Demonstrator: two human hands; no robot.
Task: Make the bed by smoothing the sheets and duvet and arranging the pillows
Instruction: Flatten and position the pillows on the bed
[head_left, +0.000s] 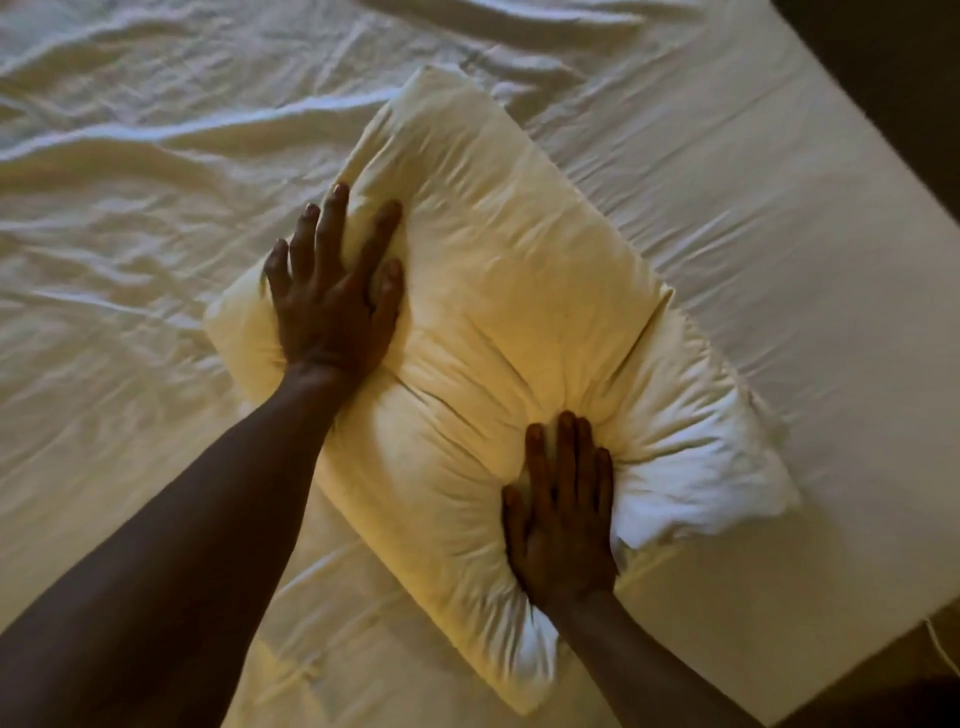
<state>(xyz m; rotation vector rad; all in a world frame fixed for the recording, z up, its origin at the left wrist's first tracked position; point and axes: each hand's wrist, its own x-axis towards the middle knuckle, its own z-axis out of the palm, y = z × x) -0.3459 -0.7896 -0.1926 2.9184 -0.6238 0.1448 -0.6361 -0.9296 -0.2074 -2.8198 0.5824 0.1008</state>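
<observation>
I see the cream pillow (498, 291) lying slantwise on the wrinkled sheet (130, 218), dented where my left hand (332, 296) and right hand (563, 519) press flat, fingers straight, gripping nothing.

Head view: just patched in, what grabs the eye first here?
A cream pillow lies diagonally mid-frame on the bed. The left hand and right hand press flat into it, denting it. The sheet to the left is badly wrinkled; to the right it looks smoother.
</observation>
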